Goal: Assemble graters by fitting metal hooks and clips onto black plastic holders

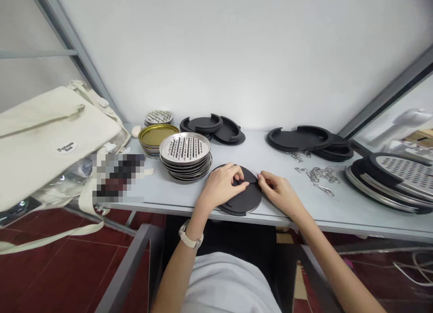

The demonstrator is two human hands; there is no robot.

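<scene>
A black round plate point(241, 204) lies near the front edge of the table. My left hand point(223, 184) rests over its left side, fingers curled and thumb pressed toward a raised black part at the middle. At the plate's right edge my right hand point(275, 191) is pinched around a small shiny metal piece point(257, 176), mostly hidden by the fingertips. To the right lies a loose heap of bent metal wire clips point(320, 174). Left of the plate stands a stack of round metal grater discs point(184, 148), the top one with rows of slots.
A gold-coloured round lid stack point(158, 135) and another grater disc point(158, 117) stand at the back left. Black ring-shaped holders point(203, 123) and more black holders point(299, 139) lie along the wall. Assembled graters point(402, 177) sit at right; a cream bag point(50, 137) hangs at left.
</scene>
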